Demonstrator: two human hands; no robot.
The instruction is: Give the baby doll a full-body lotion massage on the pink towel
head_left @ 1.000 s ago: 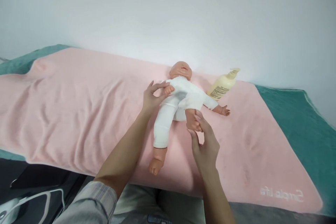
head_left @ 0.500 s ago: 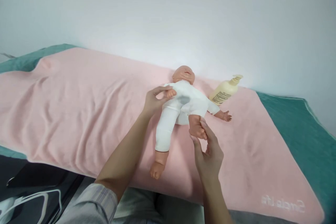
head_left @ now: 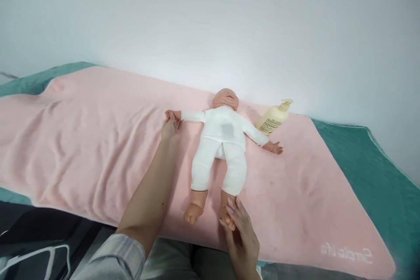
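A baby doll [head_left: 226,133] with a white cloth body lies on its back on the pink blanket [head_left: 295,210], head toward the wall and legs toward me. My left hand [head_left: 171,127] grips the doll's hand on the left side, with that arm stretched straight out sideways. The fingers of my right hand [head_left: 241,232] are closed around the doll's foot on the right, and that leg lies extended. The doll's other foot [head_left: 194,213] and its other arm, spread to the right, are untouched. A grey patch marks its chest.
A pale yellow pump bottle [head_left: 274,118] leans tilted beside the doll's arm on the right. Green cloth [head_left: 367,157] shows under the blanket. At lower left are a dark surface and a white cable [head_left: 49,253]. A white wall [head_left: 210,22] stands behind.
The doll's arm has swung from across its body out to the left with my left hand. Its bent leg has straightened toward me with my right hand.
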